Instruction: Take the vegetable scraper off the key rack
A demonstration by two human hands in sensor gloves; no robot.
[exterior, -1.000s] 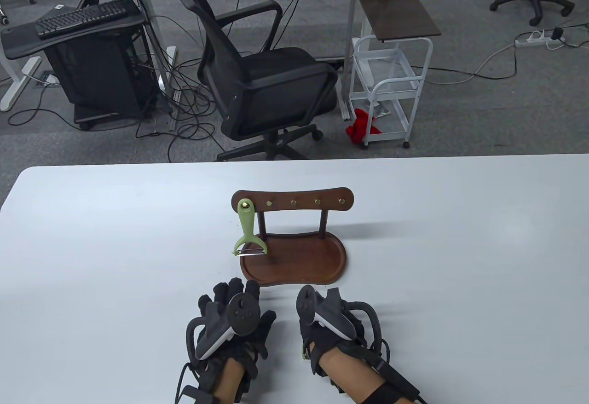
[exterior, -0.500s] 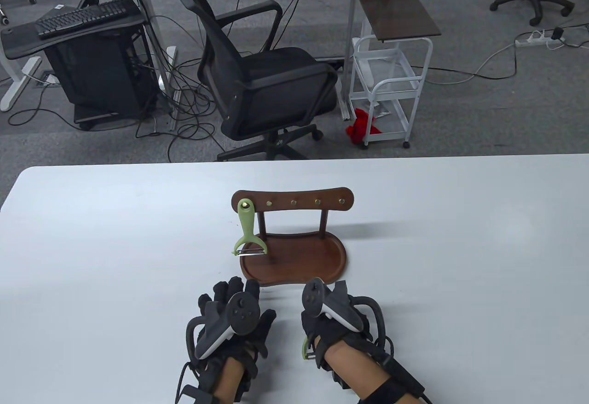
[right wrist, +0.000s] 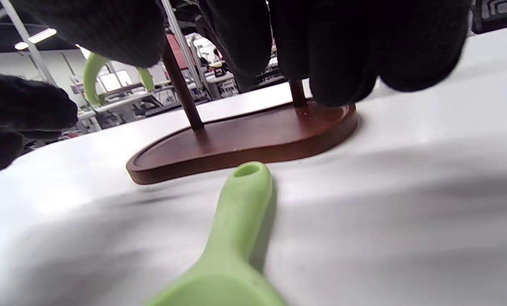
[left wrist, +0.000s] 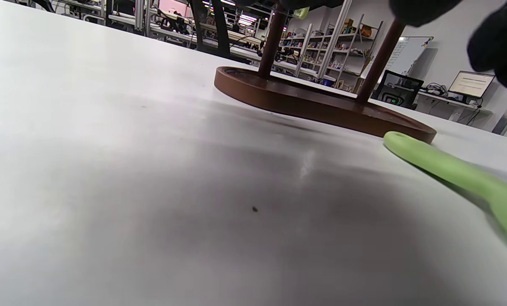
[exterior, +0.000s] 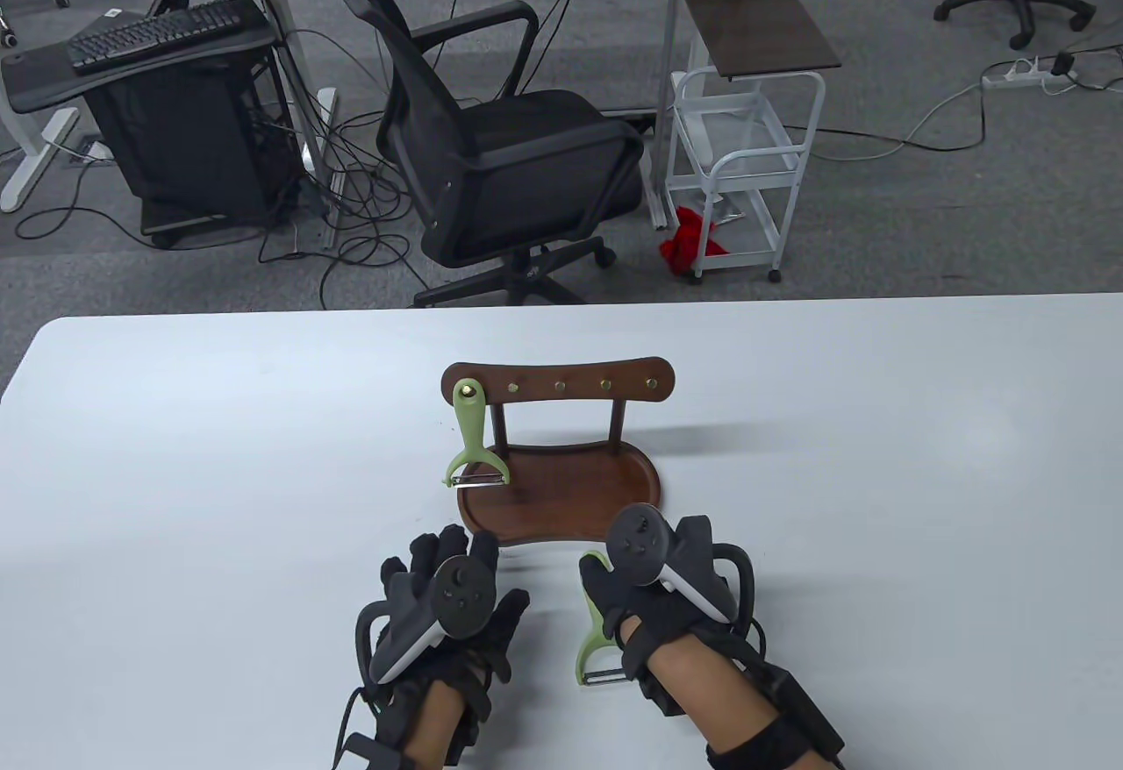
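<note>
A green vegetable scraper hangs from the leftmost hook of the wooden key rack, blade end down by the rack's tray base. A second green scraper lies flat on the table in front of the base, also seen in the right wrist view and the left wrist view. My right hand hovers just above and to the right of its handle, fingers off it. My left hand rests flat on the table, fingers spread, holding nothing, just before the base's front left.
The rack stands mid-table on the white table, with three bare brass hooks to the right of the hung scraper. An office chair and a white cart stand beyond the far edge.
My right hand has moved forward and to the right, uncovering the green scraper that lies on the table. The left hand and the hung scraper have not moved.
</note>
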